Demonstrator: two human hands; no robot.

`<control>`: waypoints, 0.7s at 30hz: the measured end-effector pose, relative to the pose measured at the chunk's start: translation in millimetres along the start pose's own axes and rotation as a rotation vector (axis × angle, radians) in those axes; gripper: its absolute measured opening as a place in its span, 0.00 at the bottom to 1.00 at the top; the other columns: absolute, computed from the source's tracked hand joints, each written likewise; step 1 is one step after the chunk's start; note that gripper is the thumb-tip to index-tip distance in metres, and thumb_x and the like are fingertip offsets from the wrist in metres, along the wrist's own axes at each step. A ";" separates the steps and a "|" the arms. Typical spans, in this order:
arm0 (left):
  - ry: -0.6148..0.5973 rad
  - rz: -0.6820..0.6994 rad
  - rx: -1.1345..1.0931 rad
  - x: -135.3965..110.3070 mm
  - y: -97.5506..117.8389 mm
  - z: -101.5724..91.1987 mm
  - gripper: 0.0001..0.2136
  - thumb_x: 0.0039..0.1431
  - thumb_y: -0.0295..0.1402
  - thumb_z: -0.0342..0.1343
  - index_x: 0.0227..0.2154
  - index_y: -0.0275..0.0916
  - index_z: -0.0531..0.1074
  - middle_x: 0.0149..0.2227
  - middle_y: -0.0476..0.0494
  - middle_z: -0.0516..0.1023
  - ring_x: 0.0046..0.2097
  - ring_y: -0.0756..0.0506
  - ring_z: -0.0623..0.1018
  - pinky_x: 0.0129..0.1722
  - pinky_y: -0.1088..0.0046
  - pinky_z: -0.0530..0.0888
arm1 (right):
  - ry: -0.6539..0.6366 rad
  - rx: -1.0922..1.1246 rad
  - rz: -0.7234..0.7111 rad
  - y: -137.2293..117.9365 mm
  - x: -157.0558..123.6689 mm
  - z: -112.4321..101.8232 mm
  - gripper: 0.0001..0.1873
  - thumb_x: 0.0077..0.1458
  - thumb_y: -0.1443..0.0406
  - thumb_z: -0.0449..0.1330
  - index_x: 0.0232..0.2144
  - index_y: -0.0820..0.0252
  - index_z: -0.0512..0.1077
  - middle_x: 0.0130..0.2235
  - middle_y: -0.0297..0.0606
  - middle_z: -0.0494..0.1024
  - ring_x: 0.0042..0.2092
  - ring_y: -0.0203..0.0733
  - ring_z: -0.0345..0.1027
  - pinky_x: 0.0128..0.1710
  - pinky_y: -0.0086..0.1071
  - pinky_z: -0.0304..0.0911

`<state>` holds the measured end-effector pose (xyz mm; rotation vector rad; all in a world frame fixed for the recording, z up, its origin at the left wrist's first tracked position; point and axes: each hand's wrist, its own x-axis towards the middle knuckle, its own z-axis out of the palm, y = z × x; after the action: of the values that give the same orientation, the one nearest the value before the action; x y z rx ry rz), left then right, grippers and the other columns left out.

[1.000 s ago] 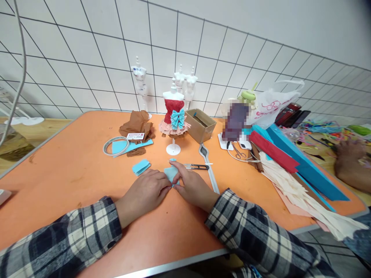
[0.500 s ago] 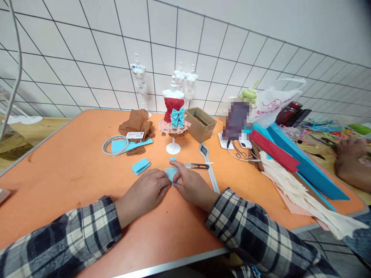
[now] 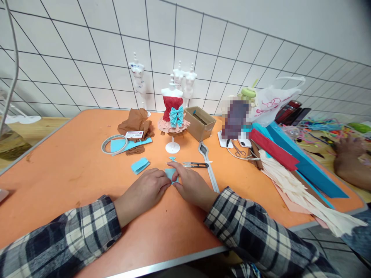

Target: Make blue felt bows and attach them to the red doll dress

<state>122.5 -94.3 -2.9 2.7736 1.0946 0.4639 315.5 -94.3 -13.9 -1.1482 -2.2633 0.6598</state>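
A small piece of light blue crepe paper (image 3: 171,174) lies on the orange table between my hands. My left hand (image 3: 149,187) pinches its near edge, fingers bent together. From the other side my right hand (image 3: 191,183) grips the same piece with thumb and fingers, hiding part of it. Just beyond sits a tiny blue paper bow (image 3: 172,158). A folded blue paper piece (image 3: 140,166) rests to the left, and black thread snips (image 3: 197,165) lie to the right. Behind them stands a small dress form (image 3: 173,116) in a red top, pink ruffled skirt and blue bow.
A roll of tape (image 3: 102,146) and brown crepe paper (image 3: 133,122) lie at left. A cardboard box (image 3: 204,129), a grey zipper (image 3: 213,175), scissors (image 3: 239,150) and cream paper strips (image 3: 290,181) are to the right. Another person's hand (image 3: 352,162) shows far right.
The view has shifted very slightly. Both hands stay on the blue crepe paper in almost the same pose, and nothing else has visibly moved.
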 end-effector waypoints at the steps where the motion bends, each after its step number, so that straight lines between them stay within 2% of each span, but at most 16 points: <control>1: 0.014 0.000 0.003 0.0 0.3 -0.6 0.12 0.64 0.26 0.48 0.33 0.38 0.78 0.33 0.42 0.78 0.37 0.44 0.74 0.38 0.65 0.70 | 0.005 -0.005 -0.008 -0.5 -0.2 -0.2 0.35 0.51 0.76 0.57 0.60 0.56 0.56 0.42 0.36 0.75 0.44 0.41 0.68 0.46 0.34 0.61; 9: 0.017 -0.009 0.052 -0.5 -0.7 -0.8 0.10 0.64 0.29 0.50 0.36 0.40 0.78 0.31 0.44 0.78 0.37 0.43 0.74 0.40 0.63 0.68 | -0.005 -0.018 0.065 -0.9 -0.2 -0.1 0.34 0.54 0.75 0.58 0.60 0.55 0.56 0.38 0.34 0.77 0.41 0.41 0.70 0.44 0.33 0.61; 13: -0.008 -0.042 0.057 -1.2 -1.6 1.1 0.10 0.64 0.29 0.51 0.35 0.40 0.78 0.32 0.43 0.79 0.38 0.43 0.74 0.41 0.62 0.67 | -0.003 -0.023 0.047 -0.5 0.1 0.5 0.32 0.53 0.75 0.58 0.59 0.56 0.57 0.38 0.34 0.76 0.41 0.41 0.69 0.44 0.33 0.61; 17: 0.000 -0.036 0.058 0.0 0.3 -1.1 0.10 0.64 0.29 0.50 0.34 0.41 0.78 0.34 0.44 0.78 0.39 0.42 0.74 0.42 0.61 0.68 | 0.011 -0.045 0.005 0.0 0.0 0.8 0.30 0.53 0.76 0.58 0.58 0.57 0.58 0.42 0.37 0.75 0.44 0.42 0.69 0.45 0.34 0.61; 21: -0.014 -0.020 0.064 1.4 4.1 -7.0 0.11 0.65 0.28 0.49 0.36 0.41 0.77 0.36 0.43 0.78 0.42 0.41 0.73 0.43 0.59 0.68 | -0.007 -0.054 0.013 -0.5 -0.3 -0.8 0.29 0.54 0.75 0.56 0.57 0.57 0.58 0.40 0.36 0.76 0.42 0.43 0.70 0.42 0.34 0.62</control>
<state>123.9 -96.3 4.9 2.8127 1.1533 0.4135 315.9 -94.7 -13.1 -1.1882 -2.2946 0.6121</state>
